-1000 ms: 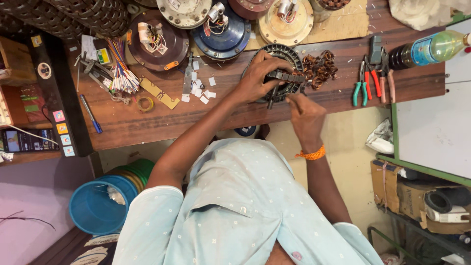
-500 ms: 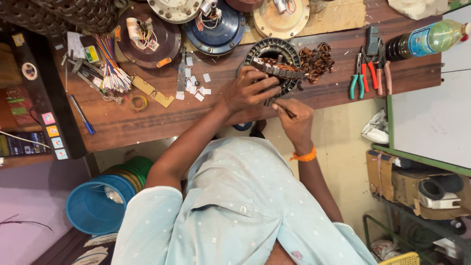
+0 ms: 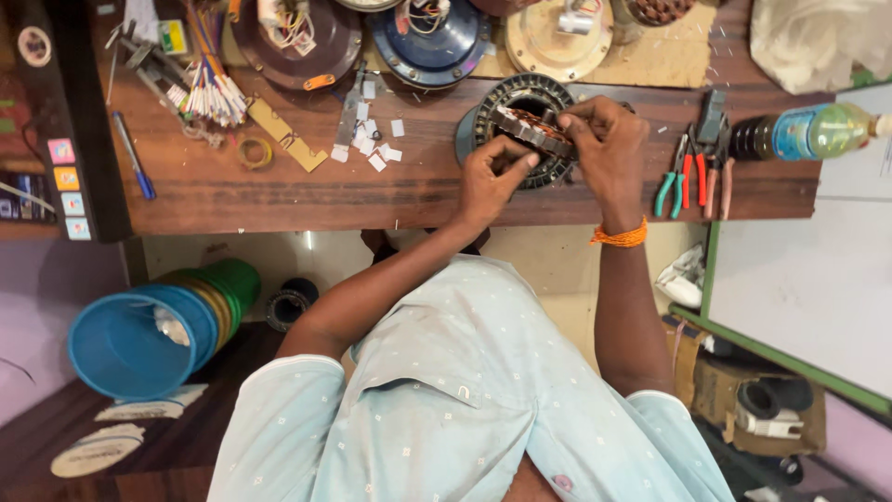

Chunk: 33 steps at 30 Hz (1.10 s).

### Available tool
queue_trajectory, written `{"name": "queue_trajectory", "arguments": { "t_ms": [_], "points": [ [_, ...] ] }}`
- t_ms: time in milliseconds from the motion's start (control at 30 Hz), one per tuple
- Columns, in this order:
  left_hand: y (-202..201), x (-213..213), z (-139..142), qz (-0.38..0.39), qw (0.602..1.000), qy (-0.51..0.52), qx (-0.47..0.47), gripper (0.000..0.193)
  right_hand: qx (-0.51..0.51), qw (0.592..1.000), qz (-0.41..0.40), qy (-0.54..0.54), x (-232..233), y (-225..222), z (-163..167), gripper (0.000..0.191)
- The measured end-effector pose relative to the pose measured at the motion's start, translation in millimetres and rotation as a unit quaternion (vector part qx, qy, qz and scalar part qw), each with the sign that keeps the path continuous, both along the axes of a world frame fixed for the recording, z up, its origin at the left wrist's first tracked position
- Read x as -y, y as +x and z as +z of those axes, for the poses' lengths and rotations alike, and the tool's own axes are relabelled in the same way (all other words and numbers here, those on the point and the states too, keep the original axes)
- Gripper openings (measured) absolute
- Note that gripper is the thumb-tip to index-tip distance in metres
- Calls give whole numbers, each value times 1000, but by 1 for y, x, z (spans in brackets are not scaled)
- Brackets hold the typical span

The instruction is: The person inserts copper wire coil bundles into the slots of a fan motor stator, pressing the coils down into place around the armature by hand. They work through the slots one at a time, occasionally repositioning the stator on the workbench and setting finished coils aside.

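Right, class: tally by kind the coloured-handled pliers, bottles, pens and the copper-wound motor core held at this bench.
Coloured-handled pliers: 3
Plastic bottle: 1
Blue pen: 1
Copper-wound motor core: 1
Total: 6

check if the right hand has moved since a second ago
Yes. Judged against the wooden bench, the right hand has gone from the front edge forward onto the top. It now grips the copper-wound core above the black stator ring.
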<state>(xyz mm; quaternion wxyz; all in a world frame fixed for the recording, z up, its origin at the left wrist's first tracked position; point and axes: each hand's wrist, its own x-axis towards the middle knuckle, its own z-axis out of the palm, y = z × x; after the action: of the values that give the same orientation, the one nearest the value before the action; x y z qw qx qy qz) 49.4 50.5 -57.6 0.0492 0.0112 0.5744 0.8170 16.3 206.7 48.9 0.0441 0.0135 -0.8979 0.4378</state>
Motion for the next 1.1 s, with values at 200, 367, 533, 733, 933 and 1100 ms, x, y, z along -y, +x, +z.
{"name": "queue_trajectory", "arguments": {
  "t_ms": [200, 367, 533, 733, 933, 1100],
  "points": [
    [5, 4, 23, 49, 987, -129, -84, 10, 50, 998, -39, -21, -20, -10, -11, 7],
    [-15, 32, 46, 73, 799, -358, -478, 56, 112, 984, -83, -110, -31, -1, -20, 10],
    [-68, 37, 52, -181, 828, -363, -387, 86, 105, 977, -77, -169, -42, 5, -22, 12],
    [-75, 45, 57, -241, 867, -235, -368, 99, 87, 985, -40, -145, -35, 35, -4, 12],
    [-89, 50, 68, -316, 857, -225, -339, 106, 36, 994, -77, 63, 1, 58, 16, 15],
    [-94, 50, 67, -346, 845, -248, -324, 103, -77, 986, -87, 122, 26, 67, 22, 11]
  ]
}}
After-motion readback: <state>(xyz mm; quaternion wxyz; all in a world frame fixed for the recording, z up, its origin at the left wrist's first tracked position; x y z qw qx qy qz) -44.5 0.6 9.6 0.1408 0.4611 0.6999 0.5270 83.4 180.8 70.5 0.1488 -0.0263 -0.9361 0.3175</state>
